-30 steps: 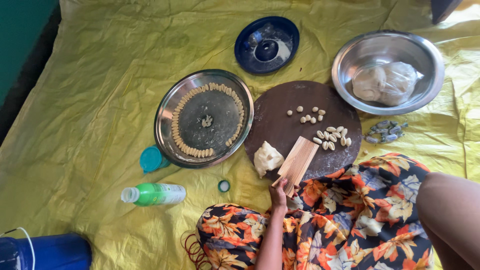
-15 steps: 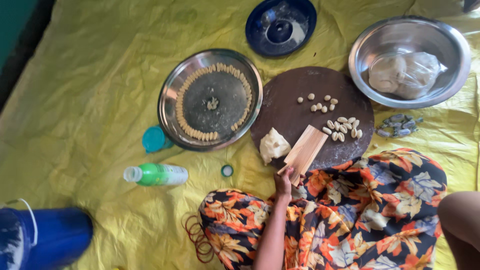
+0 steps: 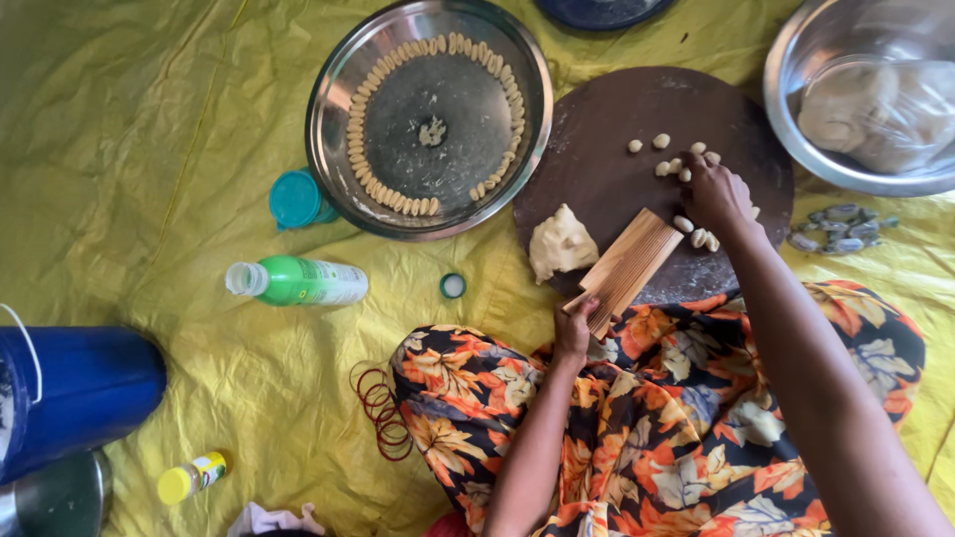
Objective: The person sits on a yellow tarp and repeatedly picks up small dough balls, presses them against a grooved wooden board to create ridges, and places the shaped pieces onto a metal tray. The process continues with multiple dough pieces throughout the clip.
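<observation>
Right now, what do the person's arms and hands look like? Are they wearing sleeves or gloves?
Both arms are bare as far up as the picture shows, with no sleeves in view. The left hand and the right hand have no gloves, and I can see no rings, bracelets or watch on them. Below the arms lies a dark cloth printed with orange, red and cream flowers and leaves.

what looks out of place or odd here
The green bottle lies on its side on the yellow sheet, uncapped, its small cap apart beside it. No spill shows. Nothing else stands out.
</observation>
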